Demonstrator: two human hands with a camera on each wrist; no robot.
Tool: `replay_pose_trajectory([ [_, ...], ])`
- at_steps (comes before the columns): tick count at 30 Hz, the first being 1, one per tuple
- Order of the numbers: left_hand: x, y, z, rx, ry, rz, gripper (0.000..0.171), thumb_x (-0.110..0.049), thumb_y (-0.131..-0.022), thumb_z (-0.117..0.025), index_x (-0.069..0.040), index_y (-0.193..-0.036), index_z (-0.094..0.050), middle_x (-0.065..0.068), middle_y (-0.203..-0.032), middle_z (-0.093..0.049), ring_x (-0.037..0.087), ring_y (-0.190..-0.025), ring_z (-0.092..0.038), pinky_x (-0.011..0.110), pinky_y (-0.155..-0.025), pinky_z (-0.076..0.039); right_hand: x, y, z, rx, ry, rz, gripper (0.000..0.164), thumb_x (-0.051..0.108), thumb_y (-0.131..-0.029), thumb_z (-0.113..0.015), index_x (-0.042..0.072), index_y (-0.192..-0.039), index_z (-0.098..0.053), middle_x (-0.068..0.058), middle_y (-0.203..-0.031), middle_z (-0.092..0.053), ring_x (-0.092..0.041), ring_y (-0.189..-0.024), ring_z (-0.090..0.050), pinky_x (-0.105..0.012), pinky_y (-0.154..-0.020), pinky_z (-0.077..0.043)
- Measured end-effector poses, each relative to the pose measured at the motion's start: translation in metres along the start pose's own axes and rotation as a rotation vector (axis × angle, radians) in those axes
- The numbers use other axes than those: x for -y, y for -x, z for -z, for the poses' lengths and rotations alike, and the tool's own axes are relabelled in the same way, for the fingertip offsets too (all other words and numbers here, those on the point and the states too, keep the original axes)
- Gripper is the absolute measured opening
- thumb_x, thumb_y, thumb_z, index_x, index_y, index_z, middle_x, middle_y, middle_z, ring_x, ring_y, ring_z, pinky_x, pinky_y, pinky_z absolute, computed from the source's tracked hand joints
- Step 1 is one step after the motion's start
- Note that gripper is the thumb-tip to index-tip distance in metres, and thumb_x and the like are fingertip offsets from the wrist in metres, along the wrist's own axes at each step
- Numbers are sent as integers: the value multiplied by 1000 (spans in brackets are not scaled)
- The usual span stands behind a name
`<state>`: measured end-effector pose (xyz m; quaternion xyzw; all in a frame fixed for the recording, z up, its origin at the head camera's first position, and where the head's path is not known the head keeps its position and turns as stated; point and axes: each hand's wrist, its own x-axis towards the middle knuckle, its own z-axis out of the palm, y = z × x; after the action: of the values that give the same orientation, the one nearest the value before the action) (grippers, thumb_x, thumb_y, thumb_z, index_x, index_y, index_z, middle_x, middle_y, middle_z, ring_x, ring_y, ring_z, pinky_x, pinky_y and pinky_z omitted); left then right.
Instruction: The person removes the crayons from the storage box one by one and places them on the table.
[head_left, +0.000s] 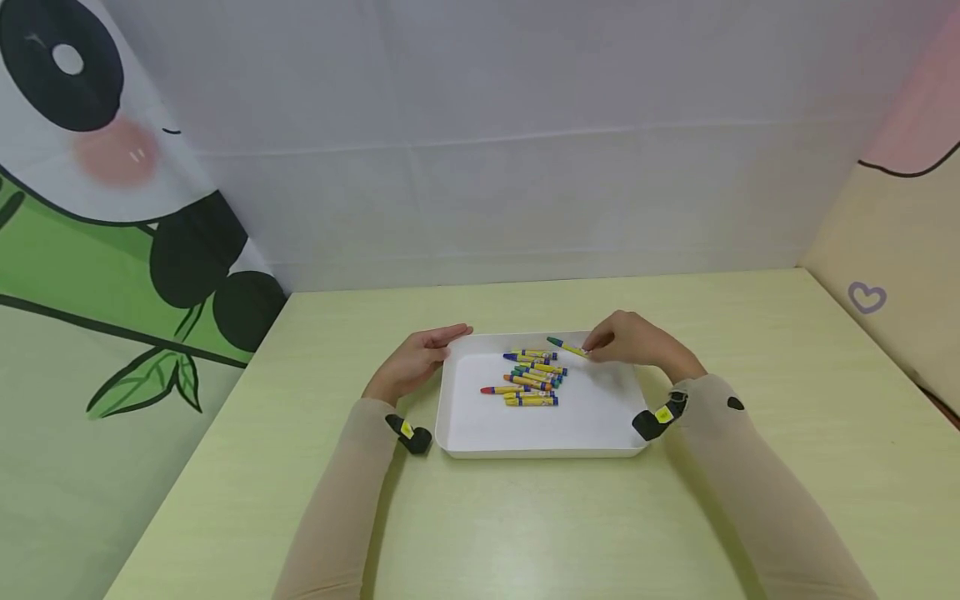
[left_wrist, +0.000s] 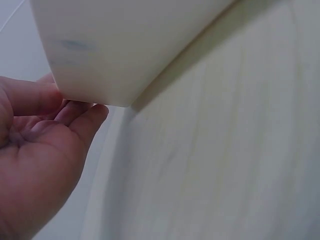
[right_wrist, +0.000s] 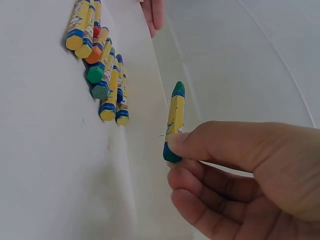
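My right hand pinches a green crayon near its blunt end, over the far right part of a white tray. In the right wrist view this crayon points up from between thumb and index finger, its yellow wrapper and green tip showing. My left hand holds the tray at its far left corner. The left wrist view shows the left hand's fingertips at the rim. Several crayons in yellow wrappers lie in a loose column on the tray, red, orange, blue and green among them.
The tray stands on a pale wooden table. A grey-white backdrop rises behind the table, with a printed cartoon panel at the left and a cream panel at the right.
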<state>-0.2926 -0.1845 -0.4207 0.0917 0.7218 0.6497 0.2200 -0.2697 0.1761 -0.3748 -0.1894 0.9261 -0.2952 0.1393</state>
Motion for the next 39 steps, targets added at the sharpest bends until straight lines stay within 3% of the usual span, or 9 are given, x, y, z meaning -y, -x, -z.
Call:
replay_pose_trajectory([
  [10,-2,1,1,6,-14,-5,50,7,-99,-32,-7,-147,-39,5,-155,-36,24,-144,-29,41,-117,-28,-9,26,15,-134,-66,-60,27,17,-91,-64,2,-112,-70,-18,-111,-69,-30,-102,-63,-42,-84,-54],
  [19,0,1,2,11,-20,-8,50,6,-100,-33,-7,-147,-39,5,-155,-35,24,-145,-28,42,-117,-27,-37,50,23,-239,-53,-114,29,19,-90,-63,1,-111,-70,-15,-104,-71,-28,-98,-63,-33,-77,-51],
  [27,1,0,1,8,-21,-4,50,7,-99,-33,-8,-147,-39,5,-155,-35,23,-145,-29,41,-117,-28,-58,63,23,-238,-37,-163,34,26,-91,-63,0,-113,-69,-19,-109,-69,-33,-102,-62,-41,-79,-52],
  [39,-1,2,0,5,-20,-9,51,8,-99,-32,-7,-147,-38,5,-155,-36,23,-145,-29,41,-116,-28,-83,77,21,-237,11,-240,33,22,-92,-62,-3,-112,-68,-24,-112,-67,-37,-101,-60,-43,-79,-50],
])
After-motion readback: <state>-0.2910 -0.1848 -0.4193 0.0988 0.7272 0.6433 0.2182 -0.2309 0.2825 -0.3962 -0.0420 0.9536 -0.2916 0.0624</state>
